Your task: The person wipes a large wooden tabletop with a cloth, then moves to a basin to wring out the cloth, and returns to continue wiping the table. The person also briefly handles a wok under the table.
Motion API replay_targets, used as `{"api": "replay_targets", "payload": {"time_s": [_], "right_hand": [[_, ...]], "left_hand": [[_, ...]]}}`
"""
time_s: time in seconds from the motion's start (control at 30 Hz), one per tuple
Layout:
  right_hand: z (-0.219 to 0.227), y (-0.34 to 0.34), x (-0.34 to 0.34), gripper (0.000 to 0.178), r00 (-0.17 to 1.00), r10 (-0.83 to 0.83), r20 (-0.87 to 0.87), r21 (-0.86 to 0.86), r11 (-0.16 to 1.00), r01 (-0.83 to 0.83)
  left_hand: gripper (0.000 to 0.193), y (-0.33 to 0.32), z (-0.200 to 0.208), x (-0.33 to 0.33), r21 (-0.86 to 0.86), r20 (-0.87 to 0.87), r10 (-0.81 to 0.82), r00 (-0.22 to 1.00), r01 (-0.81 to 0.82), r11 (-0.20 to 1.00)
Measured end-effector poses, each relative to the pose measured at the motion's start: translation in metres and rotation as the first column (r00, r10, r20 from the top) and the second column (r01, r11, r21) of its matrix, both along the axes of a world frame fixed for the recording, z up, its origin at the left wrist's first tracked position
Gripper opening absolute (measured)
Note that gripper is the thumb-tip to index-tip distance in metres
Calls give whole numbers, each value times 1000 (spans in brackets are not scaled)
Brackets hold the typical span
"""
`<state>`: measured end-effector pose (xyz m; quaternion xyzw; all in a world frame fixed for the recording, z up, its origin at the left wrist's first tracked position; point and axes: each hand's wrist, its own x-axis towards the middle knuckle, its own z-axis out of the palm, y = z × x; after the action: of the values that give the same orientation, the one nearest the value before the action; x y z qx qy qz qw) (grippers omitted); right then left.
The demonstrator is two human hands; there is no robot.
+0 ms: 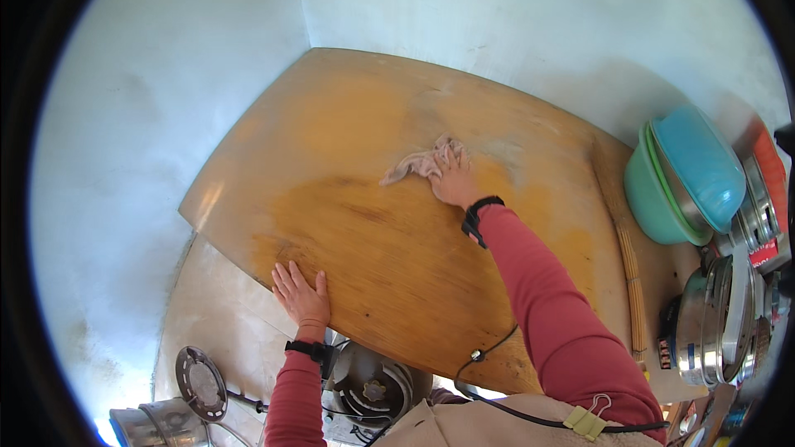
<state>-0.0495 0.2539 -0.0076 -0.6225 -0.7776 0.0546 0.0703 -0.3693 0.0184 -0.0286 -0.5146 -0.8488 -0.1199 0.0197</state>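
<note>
1. Nearest us, our left hand (pixel 300 296) rests with its fingers spread on the near edge of the wooden counter (pixel 389 265).
2. Farther in, our right hand (pixel 455 180) lies over the cloth (pixel 411 165), fingers extended and slightly parted, on the counter's middle.
3. We judge the cloth light, soft and hard to break, likely to bunch or slide; we would press its crumpled middle under a flat palm, or lift it by the loose left end.
4. It looks pale pinkish-grey, rumpled and blotchy, its tail trailing leftward.
</note>
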Motion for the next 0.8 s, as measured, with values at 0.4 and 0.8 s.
{"api": "replay_targets", "payload": {"time_s": [0.4,0.8], "right_hand": [[3,-64,-36,61,880,461,110,-52,887,-458],[9,29,-39,57,981,191,22,-102,977,-188]], "left_hand": [[73,1,6,3,-21,22,3,1000,-3,1000],[72,0,6,2,-14,10,-6,1000,6,1000]]}}
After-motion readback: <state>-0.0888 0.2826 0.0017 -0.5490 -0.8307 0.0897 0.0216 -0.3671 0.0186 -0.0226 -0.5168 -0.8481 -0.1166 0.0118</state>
